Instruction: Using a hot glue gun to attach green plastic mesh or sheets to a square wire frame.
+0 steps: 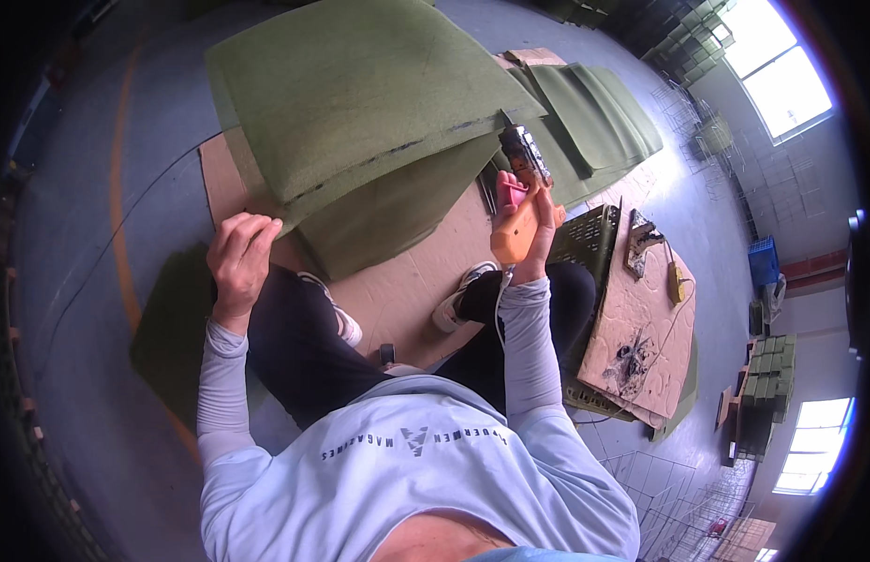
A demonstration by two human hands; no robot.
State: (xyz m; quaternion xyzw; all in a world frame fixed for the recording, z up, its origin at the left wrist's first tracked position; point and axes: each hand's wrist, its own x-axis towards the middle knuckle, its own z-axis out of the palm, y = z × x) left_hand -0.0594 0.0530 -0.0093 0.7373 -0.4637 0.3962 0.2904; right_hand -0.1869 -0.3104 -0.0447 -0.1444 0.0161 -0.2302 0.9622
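Note:
A large green sheet (360, 89), like stiff felt or mesh, lies in front of me, with a dark line along its near edge. My left hand (241, 255) pinches its near-left corner. In my right hand (533, 232) is an orange glue gun (516, 234) with a red trigger and a black-smeared barrel. Its nozzle points away from me, at the right end of the sheet's edge; I cannot tell whether they touch. A white cord hangs from the handle. Another green piece (398, 206) hangs below the edge, between my knees.
Flattened cardboard (421, 290) lies under my feet. More green sheets (594, 117) are stacked at the far right. Right of my knee, a dark crate (585, 239) bears a stained cardboard piece (655, 328) with a yellow plug (677, 283) and a blackened block (644, 242).

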